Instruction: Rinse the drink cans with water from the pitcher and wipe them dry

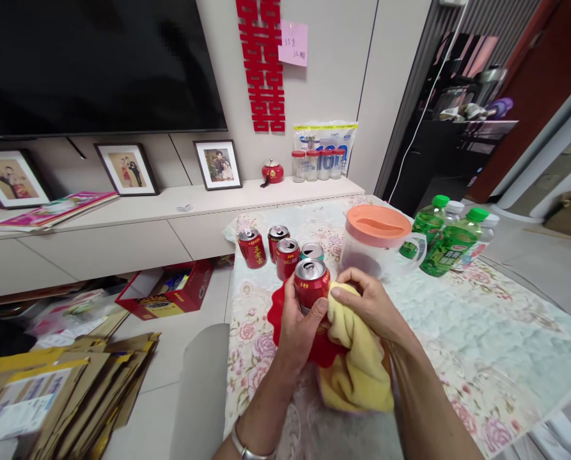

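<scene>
Flattened cardboard (50, 390) lies stacked on the floor at far left, followed by an open red box (167, 297) beneath a long white cabinet (103, 239). Next comes the floral surface (510, 345), where a red can (252, 249) stands upright near its left edge. To its right stand a can with a dark upper band (275, 243) and, nearer the viewer, a second red can (288, 260). A scalloped red dish (276, 316) shows below the hands. The left hand (300, 329) (a metal bangle circles its wrist) grips the held can (312, 285), thumb across the front and fingers around the side; whether this can touches the dish cannot be told. Just behind it is a teal-sided can (312, 252), partly hidden. The yellow cloth (359, 377) meets the held can's right side, pinched between the thumb and fingers of the right hand (369, 303), its folds hanging below. Beyond stands a clear pitcher with an orange lid (378, 223), then green-capped bottles (451, 246) at right.
</scene>
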Demonstrator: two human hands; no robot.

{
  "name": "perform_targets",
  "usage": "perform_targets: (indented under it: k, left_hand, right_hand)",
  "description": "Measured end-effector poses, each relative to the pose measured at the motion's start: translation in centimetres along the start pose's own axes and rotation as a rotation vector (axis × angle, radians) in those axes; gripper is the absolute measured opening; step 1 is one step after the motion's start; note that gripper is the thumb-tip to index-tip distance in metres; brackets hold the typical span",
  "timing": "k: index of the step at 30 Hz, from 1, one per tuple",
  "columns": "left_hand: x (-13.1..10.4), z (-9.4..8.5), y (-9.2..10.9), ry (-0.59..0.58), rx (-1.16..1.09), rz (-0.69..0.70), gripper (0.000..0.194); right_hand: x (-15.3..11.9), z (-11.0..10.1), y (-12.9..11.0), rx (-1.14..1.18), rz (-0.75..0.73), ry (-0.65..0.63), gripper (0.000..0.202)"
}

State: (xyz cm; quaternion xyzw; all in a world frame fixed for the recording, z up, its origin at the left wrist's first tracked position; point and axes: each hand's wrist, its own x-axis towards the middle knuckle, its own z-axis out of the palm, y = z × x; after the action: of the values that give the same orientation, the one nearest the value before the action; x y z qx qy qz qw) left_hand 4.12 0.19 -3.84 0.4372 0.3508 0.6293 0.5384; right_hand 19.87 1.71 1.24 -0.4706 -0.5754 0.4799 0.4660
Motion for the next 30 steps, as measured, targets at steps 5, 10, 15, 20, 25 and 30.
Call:
perform_targets:
  k: [5, 10, 15, 20, 25, 30]
  left_hand:
    - [0.2, -0.2, 0.3, 0.047, -0.035, 0.009, 0.056]
    - [0.2, 0.0, 1.0, 0.081, 0.006, 0.003, 0.054]
    - [0.0, 0.1, 1.5, 0.035, 0.151, -0.028, 0.055]
    - [-0.1, 0.3, 1.4, -0.021, 0.220, -0.016, 0.065]
    - [-0.1, 0.4, 0.9, -0.064, 0.285, 0.005, 0.077]
    - [-0.4, 0.4, 0.7, -0.064, 0.332, 0.051, 0.079]
  right_hand:
    - [0.1, -0.4, 0.4, -0.144, -0.039, -0.158, 0.027]
    - [-0.1, -0.5, 0.3, -0.213, -0.010, -0.213, 0.024]
    - [-0.1, -0.1, 0.0, -0.082, -0.035, -0.043, 0.026]
    - [-0.3, 0.4, 0.0, 0.087, -0.057, 0.134, 0.031]
    - [-0.5, 0.6, 0.0, 0.107, -0.089, 0.235, 0.032]
    - [-0.3, 0.3, -0.3, 0.034, -0.086, 0.189, 0.031]
